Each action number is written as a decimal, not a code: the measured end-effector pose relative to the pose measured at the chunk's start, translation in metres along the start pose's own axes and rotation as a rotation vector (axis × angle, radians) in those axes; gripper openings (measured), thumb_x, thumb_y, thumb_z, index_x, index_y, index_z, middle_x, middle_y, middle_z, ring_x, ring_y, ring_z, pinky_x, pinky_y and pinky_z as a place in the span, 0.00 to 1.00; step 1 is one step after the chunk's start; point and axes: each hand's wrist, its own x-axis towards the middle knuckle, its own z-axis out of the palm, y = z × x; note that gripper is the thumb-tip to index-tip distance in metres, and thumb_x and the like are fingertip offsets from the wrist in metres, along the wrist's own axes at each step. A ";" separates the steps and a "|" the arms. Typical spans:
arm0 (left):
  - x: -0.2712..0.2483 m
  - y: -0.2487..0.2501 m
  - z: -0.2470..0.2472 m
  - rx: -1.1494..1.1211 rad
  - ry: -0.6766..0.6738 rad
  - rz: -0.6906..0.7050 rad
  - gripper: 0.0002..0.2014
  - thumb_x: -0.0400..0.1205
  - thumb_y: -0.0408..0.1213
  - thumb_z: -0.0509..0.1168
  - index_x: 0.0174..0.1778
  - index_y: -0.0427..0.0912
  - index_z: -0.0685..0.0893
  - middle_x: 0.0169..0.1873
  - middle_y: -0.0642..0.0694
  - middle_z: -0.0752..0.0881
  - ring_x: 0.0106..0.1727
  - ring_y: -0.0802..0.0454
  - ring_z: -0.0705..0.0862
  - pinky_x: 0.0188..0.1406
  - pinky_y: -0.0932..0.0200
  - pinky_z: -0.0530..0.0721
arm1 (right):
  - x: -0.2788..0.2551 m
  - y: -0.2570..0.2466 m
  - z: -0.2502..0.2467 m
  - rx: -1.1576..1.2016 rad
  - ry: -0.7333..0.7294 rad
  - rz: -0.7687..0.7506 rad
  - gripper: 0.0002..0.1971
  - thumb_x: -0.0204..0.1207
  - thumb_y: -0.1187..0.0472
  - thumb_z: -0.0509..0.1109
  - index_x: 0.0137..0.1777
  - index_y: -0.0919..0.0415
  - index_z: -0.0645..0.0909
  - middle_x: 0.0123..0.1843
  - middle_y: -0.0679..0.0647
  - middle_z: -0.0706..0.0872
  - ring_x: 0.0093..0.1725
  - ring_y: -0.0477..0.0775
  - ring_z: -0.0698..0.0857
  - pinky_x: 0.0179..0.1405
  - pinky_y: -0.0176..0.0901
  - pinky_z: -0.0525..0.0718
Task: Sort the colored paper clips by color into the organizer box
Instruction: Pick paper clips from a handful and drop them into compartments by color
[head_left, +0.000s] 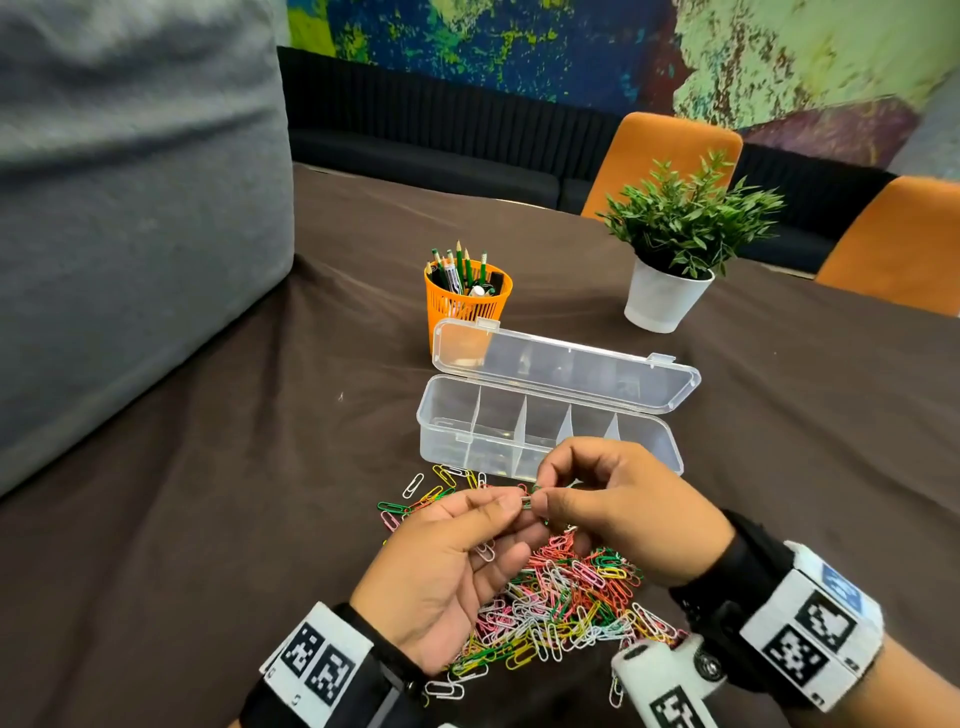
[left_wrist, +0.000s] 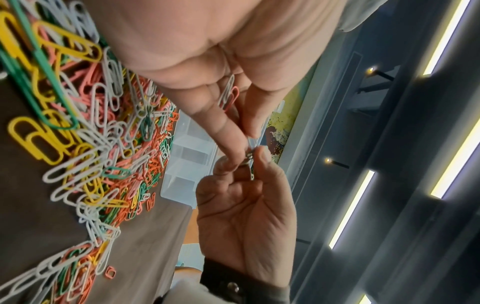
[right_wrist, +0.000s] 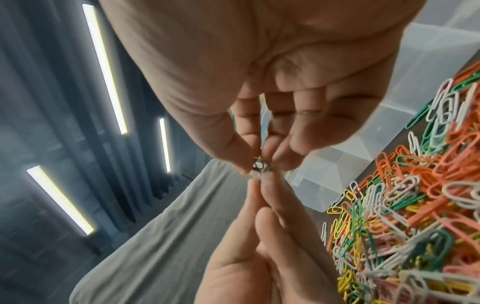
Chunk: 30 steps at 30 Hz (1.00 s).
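Note:
A heap of paper clips (head_left: 561, 597) in white, pink, red, green and yellow lies on the brown cloth before the clear organizer box (head_left: 545, 431). The box stands with its lid open and its compartments look bare. Above the heap, my left hand (head_left: 517, 508) and right hand (head_left: 540, 491) meet fingertip to fingertip. Both pinch a small tangle of clips (head_left: 527, 501), white and green. In the wrist views the tangle (left_wrist: 250, 156) (right_wrist: 259, 166) sits between both thumbs and forefingers. A white and a red clip (left_wrist: 228, 92) are tucked between my left hand's other fingers.
An orange mesh pencil cup (head_left: 467, 296) stands just behind the box's left end. A potted plant (head_left: 670, 291) in a white pot is at the back right. A grey cushion (head_left: 130, 208) fills the left side, and orange chairs (head_left: 660, 150) stand beyond the table.

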 end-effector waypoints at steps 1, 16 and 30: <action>0.000 -0.001 0.000 -0.006 0.009 -0.008 0.12 0.73 0.28 0.71 0.51 0.29 0.88 0.42 0.33 0.90 0.38 0.47 0.92 0.28 0.64 0.89 | 0.003 0.000 -0.002 0.022 0.007 0.018 0.05 0.75 0.73 0.73 0.41 0.65 0.81 0.34 0.58 0.82 0.26 0.45 0.81 0.21 0.37 0.79; 0.007 -0.001 -0.004 -0.093 0.048 -0.039 0.11 0.82 0.25 0.65 0.57 0.28 0.88 0.49 0.32 0.91 0.42 0.45 0.93 0.37 0.60 0.92 | 0.008 0.003 0.009 -0.525 0.100 -0.233 0.03 0.72 0.56 0.79 0.43 0.50 0.87 0.36 0.43 0.88 0.37 0.42 0.85 0.38 0.31 0.82; 0.008 0.005 -0.011 -0.386 -0.134 -0.126 0.43 0.83 0.67 0.53 0.75 0.27 0.73 0.68 0.25 0.81 0.70 0.28 0.81 0.69 0.29 0.75 | 0.018 0.023 -0.071 -0.998 0.419 -0.078 0.11 0.75 0.54 0.73 0.57 0.45 0.87 0.46 0.46 0.85 0.44 0.49 0.84 0.50 0.41 0.80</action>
